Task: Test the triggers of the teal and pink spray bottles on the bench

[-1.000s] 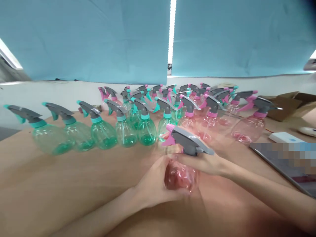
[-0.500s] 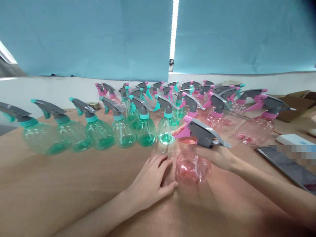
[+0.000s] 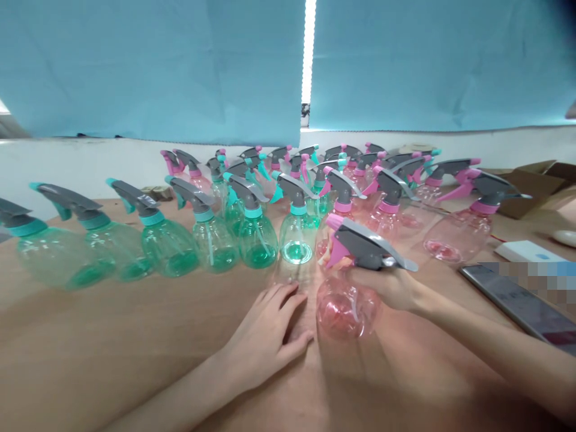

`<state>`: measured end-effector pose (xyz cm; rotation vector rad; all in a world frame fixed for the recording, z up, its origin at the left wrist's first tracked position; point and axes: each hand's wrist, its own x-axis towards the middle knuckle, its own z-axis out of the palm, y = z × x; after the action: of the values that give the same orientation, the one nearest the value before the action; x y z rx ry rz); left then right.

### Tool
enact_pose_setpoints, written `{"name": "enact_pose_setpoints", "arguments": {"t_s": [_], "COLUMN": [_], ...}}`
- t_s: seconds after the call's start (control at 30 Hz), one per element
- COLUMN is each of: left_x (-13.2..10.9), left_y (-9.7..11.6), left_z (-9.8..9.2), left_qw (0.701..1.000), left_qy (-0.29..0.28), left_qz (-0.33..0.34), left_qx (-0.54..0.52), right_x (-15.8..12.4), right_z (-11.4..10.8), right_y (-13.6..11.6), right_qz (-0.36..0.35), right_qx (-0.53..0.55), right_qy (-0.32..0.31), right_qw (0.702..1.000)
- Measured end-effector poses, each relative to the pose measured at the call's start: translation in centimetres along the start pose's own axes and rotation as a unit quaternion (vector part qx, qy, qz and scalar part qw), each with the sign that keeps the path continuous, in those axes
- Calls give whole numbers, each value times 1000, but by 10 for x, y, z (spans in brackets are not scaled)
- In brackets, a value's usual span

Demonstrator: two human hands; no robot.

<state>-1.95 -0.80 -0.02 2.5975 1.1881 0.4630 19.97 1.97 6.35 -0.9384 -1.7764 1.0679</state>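
Observation:
My right hand [image 3: 382, 285] is wrapped round the neck of a pink spray bottle [image 3: 346, 309], below its grey head and pink trigger. Part of the fingers is hidden behind the bottle, with fingertips showing by the trigger. The bottle's clear pink body stands close over the tabletop; whether it touches is hard to tell. Left of it, my left hand [image 3: 270, 327] lies on the table with fingers spread and holds nothing. Beyond both hands runs a row of green spray bottles [image 3: 258, 243] with turquoise collars, continued on the right by pink spray bottles [image 3: 459, 231].
More spray bottles [image 3: 279, 157] crowd the back against the white wall [image 3: 90, 168]. At right lie a smartphone [image 3: 508, 300], a white box [image 3: 526, 252] and an open cardboard box [image 3: 531, 192]. Blue curtains [image 3: 148, 72] hang behind the wooden table [image 3: 135, 348].
The view has turned slightly to the right, so most things sit further left. My right hand keeps hold of the pink spray bottle, and my left hand stays flat on the table.

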Motion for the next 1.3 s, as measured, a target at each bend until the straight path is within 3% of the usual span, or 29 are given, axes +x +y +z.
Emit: {"name": "enact_pose_setpoints", "arguments": {"t_s": [0.17,0.37,0.57,0.83,1.3], "left_x": [0,0,0,0,1], "left_y": [-1,-1,-1,-1,-1], "left_z": [1,1,1,1,1], "left_qw": [1000,1000,1000,1000,1000], "left_qy": [1,-5,-5,0,2], "left_qz": [1,-1,3,6,6], "left_qx": [3,6,15,21,21], "right_x": [-1,-2,0,-2,1], "right_z": [-1,0,2,0,3], "right_y": [5,11,7,16,6], "right_qz": [-14,-23,-70,-47,-73], "right_qx": [-4,-24,-54,-82,-17], "right_qy": [28,15,46,72,23], "right_qw": [1000,999,995,993,997]}}
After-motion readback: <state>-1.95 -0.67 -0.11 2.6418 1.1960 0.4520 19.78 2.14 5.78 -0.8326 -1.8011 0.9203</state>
